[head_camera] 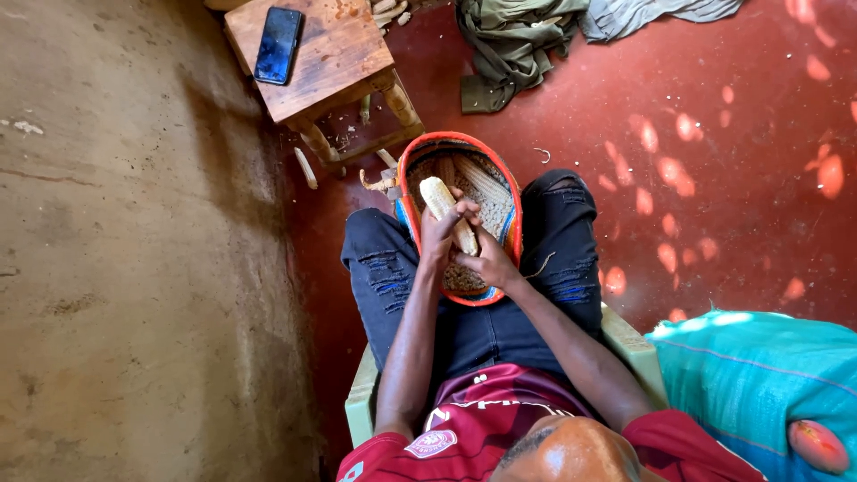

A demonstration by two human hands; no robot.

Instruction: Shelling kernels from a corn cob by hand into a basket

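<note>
Pale yellow, the maize cob [445, 214] is clasped by both hands above a red-rimmed woven basket [509, 192] that rests on the person's lap. The left hand [440, 234] wraps the cob's middle from the left, while the right hand [486, 263] closes on its lower end, the two touching. Loose kernels and more cobs lie in the basket. A wooden stool [335, 62] stands beyond on the red floor, a dark phone [278, 45] flat on it, with bare cobs [305, 168] scattered beneath.
</note>
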